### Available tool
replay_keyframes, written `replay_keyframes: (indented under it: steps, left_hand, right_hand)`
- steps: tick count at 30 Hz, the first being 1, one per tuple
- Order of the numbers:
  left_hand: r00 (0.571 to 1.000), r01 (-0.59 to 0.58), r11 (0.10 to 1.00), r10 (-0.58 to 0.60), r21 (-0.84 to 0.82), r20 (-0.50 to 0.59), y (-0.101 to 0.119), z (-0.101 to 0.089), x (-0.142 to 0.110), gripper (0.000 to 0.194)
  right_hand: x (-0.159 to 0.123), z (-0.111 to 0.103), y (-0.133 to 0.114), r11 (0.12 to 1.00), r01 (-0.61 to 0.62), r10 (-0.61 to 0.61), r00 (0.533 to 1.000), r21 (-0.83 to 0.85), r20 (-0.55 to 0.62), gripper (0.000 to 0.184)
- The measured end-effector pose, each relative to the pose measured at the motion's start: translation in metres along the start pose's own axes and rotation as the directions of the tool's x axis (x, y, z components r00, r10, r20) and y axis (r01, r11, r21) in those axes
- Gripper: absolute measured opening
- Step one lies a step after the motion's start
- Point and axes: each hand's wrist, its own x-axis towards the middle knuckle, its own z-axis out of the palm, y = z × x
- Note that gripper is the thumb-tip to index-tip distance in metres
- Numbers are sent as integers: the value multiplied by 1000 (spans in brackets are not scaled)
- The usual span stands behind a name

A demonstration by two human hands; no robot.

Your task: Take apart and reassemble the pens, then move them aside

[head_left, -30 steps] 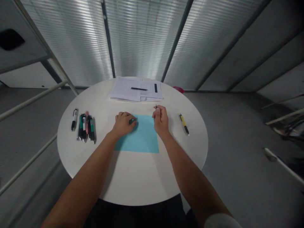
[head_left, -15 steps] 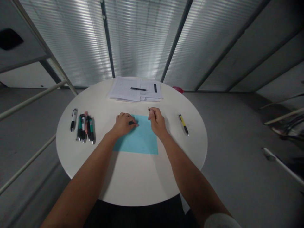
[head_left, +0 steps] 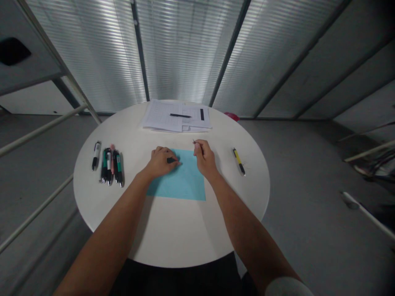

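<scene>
My left hand [head_left: 161,163] rests over the upper left of a blue sheet [head_left: 182,185], closed on a short black pen part [head_left: 170,160]. A small pale tip shows by its fingertips, too small to name. Above the sheet's upper right corner, my right hand [head_left: 205,159] is closed in a pinch. A thin dark piece [head_left: 194,142] sticks out at the top of its fingers; most of it is hidden, and its kind is unclear. The hands are apart, with blue paper between them.
Several pens [head_left: 108,166] lie together on the left of the round white table [head_left: 182,234], one black-and-white pen [head_left: 96,155] beside them. At right lies a yellow-and-black pen [head_left: 238,161]. Papers [head_left: 162,117] with a black pen [head_left: 180,115] on top are at the far edge.
The fingertips of my left hand have shifted slightly to the right. My right hand has barely moved, and the pens and papers lie as before.
</scene>
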Motion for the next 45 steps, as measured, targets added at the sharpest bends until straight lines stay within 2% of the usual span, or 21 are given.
replay_keyframes:
  steps: [9,21,26,31,35,39,45]
  left_hand:
    - [1000,10,1000,-10,-26,-6,-1,0,1,18]
    - [999,33,999,-33,32,-8,-4,6,3,18]
    - [998,50,999,-49,5,-50,1,3,3,17]
    - [988,74,989,-90,-125,-128,8,-3,3,22]
    - [983,58,941,-113,-335,-147,12,-3,4,24]
    - [980,84,850,-166,-520,-114,14,0,6,27]
    - [976,128,744,-210,-656,-48,18,-1,7,26]
  right_hand:
    - [0,-1,-1,1000,-13,14,999,-20,41,30]
    - [-1,1,4,989,-1,32,977,-147,209,32]
    - [-2,0,3,979,60,0,956,-196,293,29]
    - [-2,1,5,983,70,-15,951,-169,309,30]
    - [-2,1,6,987,109,-62,936,-118,346,30]
    - [-1,0,4,985,117,-63,930,-128,361,30]
    - [-1,1,2,981,115,-52,931,-156,360,28]
